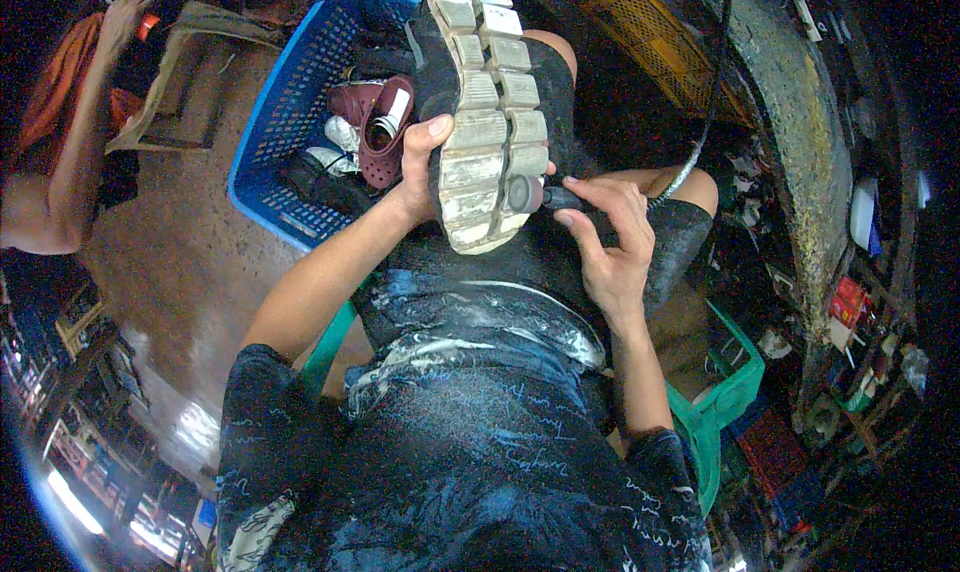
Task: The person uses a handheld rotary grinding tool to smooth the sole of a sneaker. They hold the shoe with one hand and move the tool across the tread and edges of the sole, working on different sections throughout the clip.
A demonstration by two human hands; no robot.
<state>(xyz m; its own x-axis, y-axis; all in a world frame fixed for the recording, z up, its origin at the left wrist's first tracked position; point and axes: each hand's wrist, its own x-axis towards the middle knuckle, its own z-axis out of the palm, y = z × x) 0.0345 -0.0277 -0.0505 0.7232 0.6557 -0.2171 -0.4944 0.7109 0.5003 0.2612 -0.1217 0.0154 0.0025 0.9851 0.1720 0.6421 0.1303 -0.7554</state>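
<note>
A shoe with a pale, blocky, segmented sole [478, 137] is turned sole-up over my lap. My left hand [422, 167] grips its left side, thumb lying along the edge of the sole; the other fingers are hidden beneath. In my right hand [615, 227] is a rotary grinder [565, 198], held between thumb and fingers. Its round sanding head [522, 194] meets the right side of the sole near the lower end. From the grinder a flexible shaft [685, 170] runs up to the right. Pale dust lies over my dark shirt [450, 422].
A blue plastic basket [262, 132] holding shoes, among them a maroon clog [385, 137], stands ahead to the left. A yellow crate [665, 47] sits at the far right. Green chair arms [745, 362] flank me. Another person's arm [75, 162] shows at the left edge.
</note>
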